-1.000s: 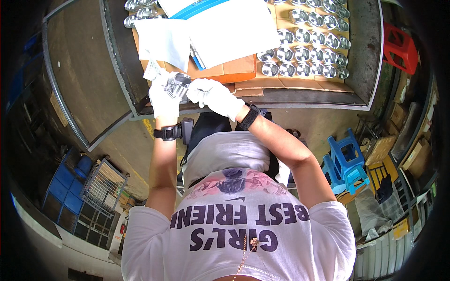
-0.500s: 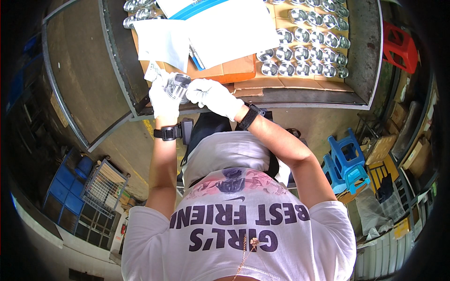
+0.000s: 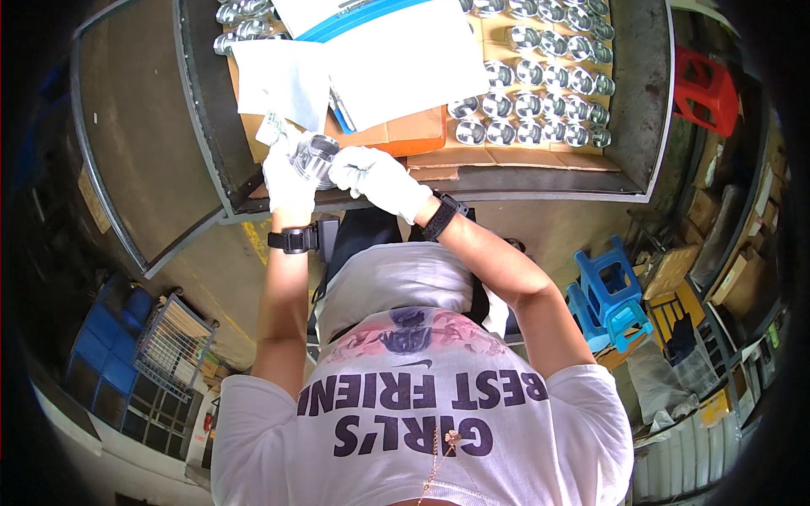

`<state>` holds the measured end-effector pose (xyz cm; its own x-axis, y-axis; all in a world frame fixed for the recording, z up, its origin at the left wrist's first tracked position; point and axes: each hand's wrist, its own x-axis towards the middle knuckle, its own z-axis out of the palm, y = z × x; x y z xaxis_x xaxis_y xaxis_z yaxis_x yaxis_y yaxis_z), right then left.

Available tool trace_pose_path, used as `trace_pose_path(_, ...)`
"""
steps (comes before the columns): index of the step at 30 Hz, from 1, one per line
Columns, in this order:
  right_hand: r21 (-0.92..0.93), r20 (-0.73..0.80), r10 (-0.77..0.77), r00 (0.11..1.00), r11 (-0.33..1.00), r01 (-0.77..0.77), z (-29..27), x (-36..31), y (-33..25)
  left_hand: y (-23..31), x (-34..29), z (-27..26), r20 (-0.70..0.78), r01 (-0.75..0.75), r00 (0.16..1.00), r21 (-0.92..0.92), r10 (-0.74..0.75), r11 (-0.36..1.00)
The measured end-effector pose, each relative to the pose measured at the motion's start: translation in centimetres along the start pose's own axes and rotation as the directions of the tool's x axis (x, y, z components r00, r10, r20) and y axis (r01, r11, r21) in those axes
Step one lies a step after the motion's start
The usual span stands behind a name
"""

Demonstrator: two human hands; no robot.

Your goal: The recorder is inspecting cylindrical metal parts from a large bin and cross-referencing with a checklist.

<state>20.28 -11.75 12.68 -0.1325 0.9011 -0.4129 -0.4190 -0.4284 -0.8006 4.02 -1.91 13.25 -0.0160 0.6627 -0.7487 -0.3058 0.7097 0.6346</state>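
A shiny metal piston (image 3: 319, 158) with grooves round its side is held tilted above the near edge of the bench. My white-gloved left hand (image 3: 287, 177) is closed round its left side. A small pale printed slip (image 3: 271, 128) shows just beyond that hand's fingers. At the piston's right edge, my gloved right hand (image 3: 380, 179) has its fingers curled and pressed together, with the fingertips against or very near the metal. Whatever those fingertips may pinch is hidden.
Rows of similar pistons (image 3: 528, 104) stand on cardboard at the right of the metal-rimmed bench (image 3: 634, 110). White papers (image 3: 396, 72), a blue-edged folder and a pen lie over an orange-brown box (image 3: 422, 131). Blue stools (image 3: 609, 287) and a red stool (image 3: 704, 91) are on the right.
The whole view has shifted slightly, so the bench sits a little further left. Both hands stay at the piston with nearly the same grip; the right fingers have moved only slightly.
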Motion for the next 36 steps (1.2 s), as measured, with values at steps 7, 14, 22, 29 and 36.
trace_pose_path(7,-0.024,-0.020,0.056,0.998,0.998,-0.057,-0.4,-0.6,-0.6,-0.6,0.1,0.7,0.041,0.047,0.998,-0.023,-0.046,0.999)
trace_pose_path(14,-0.250,-0.183,-0.098,0.978,0.967,0.050,1.2,-0.2,-0.2,-1.8,-0.7,0.3,0.269,-0.350,0.934,0.541,0.237,0.765)
trace_pose_path(22,-0.386,-0.214,-0.221,0.952,0.914,0.125,2.5,-0.1,0.5,-1.9,-0.8,-0.4,0.191,-0.232,0.967,0.390,0.169,0.891)
trace_pose_path(29,-0.452,-0.229,-0.238,0.944,0.885,0.114,3.4,0.1,1.7,-2.0,-0.4,-2.0,0.222,-0.272,0.958,0.495,0.182,0.826)
trace_pose_path(36,-0.427,-0.206,-0.276,0.939,0.889,0.167,4.0,0.4,2.7,-1.9,-0.5,-3.6,0.290,-0.336,0.939,0.662,0.185,0.669)
